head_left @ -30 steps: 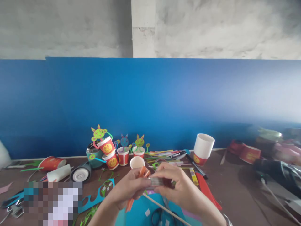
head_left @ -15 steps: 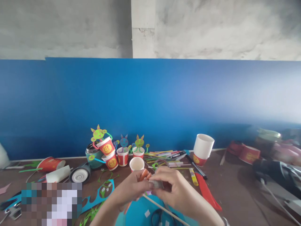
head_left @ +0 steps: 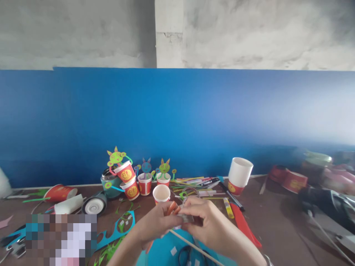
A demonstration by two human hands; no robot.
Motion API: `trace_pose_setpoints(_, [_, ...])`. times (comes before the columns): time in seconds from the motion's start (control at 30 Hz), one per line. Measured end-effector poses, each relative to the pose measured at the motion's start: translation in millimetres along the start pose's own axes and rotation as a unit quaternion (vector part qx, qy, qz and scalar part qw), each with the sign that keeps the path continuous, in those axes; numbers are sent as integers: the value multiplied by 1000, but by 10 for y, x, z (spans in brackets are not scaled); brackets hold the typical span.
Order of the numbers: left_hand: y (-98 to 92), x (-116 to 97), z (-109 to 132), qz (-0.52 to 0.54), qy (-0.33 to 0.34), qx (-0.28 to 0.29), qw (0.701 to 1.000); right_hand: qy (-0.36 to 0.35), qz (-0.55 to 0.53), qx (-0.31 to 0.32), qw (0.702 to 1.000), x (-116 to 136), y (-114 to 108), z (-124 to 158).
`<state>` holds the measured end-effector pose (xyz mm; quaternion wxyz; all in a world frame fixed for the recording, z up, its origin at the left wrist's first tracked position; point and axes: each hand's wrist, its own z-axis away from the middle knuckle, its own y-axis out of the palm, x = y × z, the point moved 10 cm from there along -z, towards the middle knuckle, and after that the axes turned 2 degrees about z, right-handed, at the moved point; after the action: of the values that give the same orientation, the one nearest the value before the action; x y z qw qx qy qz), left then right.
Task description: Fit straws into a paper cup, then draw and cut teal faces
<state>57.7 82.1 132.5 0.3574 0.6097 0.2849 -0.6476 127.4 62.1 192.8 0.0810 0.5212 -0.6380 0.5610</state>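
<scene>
The left hand point(head_left: 156, 223) is closed around an orange strip point(head_left: 171, 207); the right hand point(head_left: 206, 218), half curled, pinches a small greyish piece point(head_left: 188, 218), above the blue sheet point(head_left: 161, 247). The strip's long axis slants, its upper end pointing forward and rightward.

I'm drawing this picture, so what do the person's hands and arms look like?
The left hand and right hand wear no gloves, and no sleeves show. A silvery band sits at the right wrist, partly out of the picture; I can't tell whether it's a watch or bracelet.
</scene>
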Motion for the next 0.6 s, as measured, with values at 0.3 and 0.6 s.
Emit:
trace_pose_setpoints(0.3, [-42, 15, 7, 142, 15, -3, 990, 28, -176, -9, 984, -186, -47, -39])
trace_pose_setpoints(0.6, [-9, -39, 9, 107, 47, -3, 993, 18, -139, -11, 990, -135, -62, -26])
